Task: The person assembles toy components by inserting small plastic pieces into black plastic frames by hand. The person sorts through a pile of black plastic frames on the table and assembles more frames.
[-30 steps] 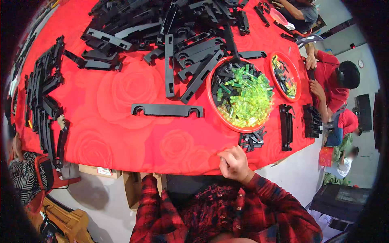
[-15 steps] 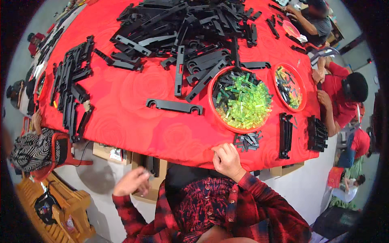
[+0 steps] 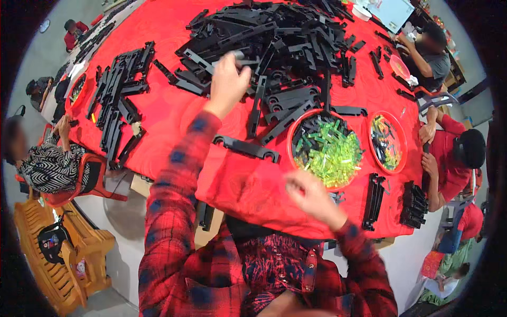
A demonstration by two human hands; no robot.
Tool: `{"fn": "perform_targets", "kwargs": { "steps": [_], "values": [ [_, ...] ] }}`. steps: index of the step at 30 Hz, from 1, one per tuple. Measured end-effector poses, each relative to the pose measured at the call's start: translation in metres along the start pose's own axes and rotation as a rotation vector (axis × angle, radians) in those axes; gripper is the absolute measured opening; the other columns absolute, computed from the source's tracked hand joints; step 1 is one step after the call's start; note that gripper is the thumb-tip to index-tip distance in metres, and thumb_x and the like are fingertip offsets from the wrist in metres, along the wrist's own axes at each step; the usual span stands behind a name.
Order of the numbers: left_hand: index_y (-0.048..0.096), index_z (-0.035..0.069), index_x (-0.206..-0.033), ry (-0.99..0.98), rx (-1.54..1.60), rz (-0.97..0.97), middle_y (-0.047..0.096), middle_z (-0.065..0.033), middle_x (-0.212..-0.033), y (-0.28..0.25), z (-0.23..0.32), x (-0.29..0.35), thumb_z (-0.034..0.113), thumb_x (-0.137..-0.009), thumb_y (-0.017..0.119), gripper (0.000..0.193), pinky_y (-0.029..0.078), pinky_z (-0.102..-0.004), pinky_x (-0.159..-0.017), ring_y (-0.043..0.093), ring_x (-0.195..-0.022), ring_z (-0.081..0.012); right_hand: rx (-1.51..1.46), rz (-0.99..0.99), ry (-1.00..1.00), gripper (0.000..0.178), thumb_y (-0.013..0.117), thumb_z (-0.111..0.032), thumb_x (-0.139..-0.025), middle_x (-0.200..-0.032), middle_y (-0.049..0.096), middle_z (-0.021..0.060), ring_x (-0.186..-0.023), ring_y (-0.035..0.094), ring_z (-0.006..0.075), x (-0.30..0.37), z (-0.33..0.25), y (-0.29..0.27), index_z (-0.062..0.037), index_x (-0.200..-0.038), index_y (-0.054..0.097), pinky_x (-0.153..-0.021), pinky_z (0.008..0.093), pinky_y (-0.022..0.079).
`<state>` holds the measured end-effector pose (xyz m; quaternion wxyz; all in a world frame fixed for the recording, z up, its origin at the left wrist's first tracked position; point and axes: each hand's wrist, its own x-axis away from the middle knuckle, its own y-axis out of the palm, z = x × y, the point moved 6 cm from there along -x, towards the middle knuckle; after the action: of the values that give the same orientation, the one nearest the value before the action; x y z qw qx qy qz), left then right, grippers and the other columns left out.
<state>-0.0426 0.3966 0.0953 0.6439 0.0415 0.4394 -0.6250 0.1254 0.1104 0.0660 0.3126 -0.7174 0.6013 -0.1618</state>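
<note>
My left hand [image 3: 229, 82] reaches over the table to the near edge of a large heap of black slotted plastic bars [image 3: 296, 42]. Its fingers curl among the bars, and what they grip, if anything, is hidden. Motion smears my right hand [image 3: 312, 198] above the cloth, just below a red-rimmed bowl [image 3: 292, 138]. Clear yellow-green plastic pieces [image 3: 332, 158] and small black ones fill that bowl. A single black bar [image 3: 246, 148] with a rounded notch near each end lies between my hands. Small dark strips [image 3: 336, 197] show partly behind my right hand.
A red cloth [image 3: 179, 113] covers the table. More black bars [image 3: 119, 100] lie at the left, with stacked bars [image 3: 374, 202] at the near right. A second red bowl [image 3: 374, 153] holds mixed pieces. Other people [image 3: 454, 153] sit around; a wooden bench [image 3: 63, 259] stands lower left.
My left hand has gone from below the table's near edge up to the heap of bars. The right hand has lifted off its place by the small strips. The whole view has shifted slightly.
</note>
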Motion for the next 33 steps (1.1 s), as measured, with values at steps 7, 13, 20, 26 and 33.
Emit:
{"fn": "perform_targets", "kwargs": {
  "steps": [7,13,20,26,33],
  "values": [
    [0.053,-0.003,-0.13,-0.102,-0.453,0.073,0.06,-0.0233,-0.122,0.033,-0.059,-0.094,0.05,-0.085,0.067,0.071,0.042,-0.0502,-0.101,0.053,-0.117,-0.0408,0.364,0.665,-0.283,0.021,0.06,-0.015,-0.091,-0.103,0.063,0.0227,-0.094,0.059,0.039,-0.256,0.105,-0.122,0.001,-0.104,0.061,-0.085,0.0447,0.05],
    [0.054,0.002,-0.134,0.003,-0.581,0.012,0.052,-0.0195,-0.137,0.067,-0.105,-0.104,0.061,-0.088,0.059,0.075,0.042,-0.0535,-0.102,0.046,-0.127,-0.0415,0.813,0.469,-0.027,0.043,0.048,-0.033,-0.095,-0.086,0.069,0.0245,-0.085,0.069,0.0408,-0.374,0.175,-0.123,0.002,-0.083,0.071,-0.079,0.0507,0.056],
    [0.058,-0.001,-0.131,-0.166,-0.583,-0.148,0.055,-0.0228,-0.129,0.055,-0.105,-0.117,0.071,-0.079,0.064,0.089,0.039,-0.0539,-0.101,0.046,-0.123,-0.0414,0.466,-0.091,0.412,0.059,0.032,-0.041,-0.098,-0.144,0.052,0.0187,-0.136,0.046,0.038,-0.409,0.185,-0.121,-0.0032,-0.135,0.057,-0.114,0.0614,0.024],
    [0.047,0.0,-0.14,-0.16,-0.562,-0.249,0.052,-0.0196,-0.133,0.059,-0.113,-0.11,0.073,-0.07,0.072,0.105,0.034,-0.0577,-0.102,0.045,-0.127,-0.0384,0.626,-0.235,0.546,0.062,0.038,-0.049,-0.094,-0.157,0.039,0.0091,-0.147,0.033,0.0282,-0.406,0.19,-0.12,-0.0172,-0.146,0.051,-0.115,0.0664,0.006],
    [0.043,0.005,-0.142,-0.127,-0.566,-0.319,0.051,-0.0148,-0.136,0.089,-0.113,-0.108,0.067,-0.063,0.08,0.107,0.03,-0.0628,-0.105,0.044,-0.129,-0.0372,1.025,-0.355,0.465,0.063,0.04,-0.058,-0.095,-0.15,0.049,0.0049,-0.145,0.034,0.0254,-0.404,0.211,-0.128,-0.0175,-0.139,0.058,-0.114,0.0641,0.015]
  ]
}}
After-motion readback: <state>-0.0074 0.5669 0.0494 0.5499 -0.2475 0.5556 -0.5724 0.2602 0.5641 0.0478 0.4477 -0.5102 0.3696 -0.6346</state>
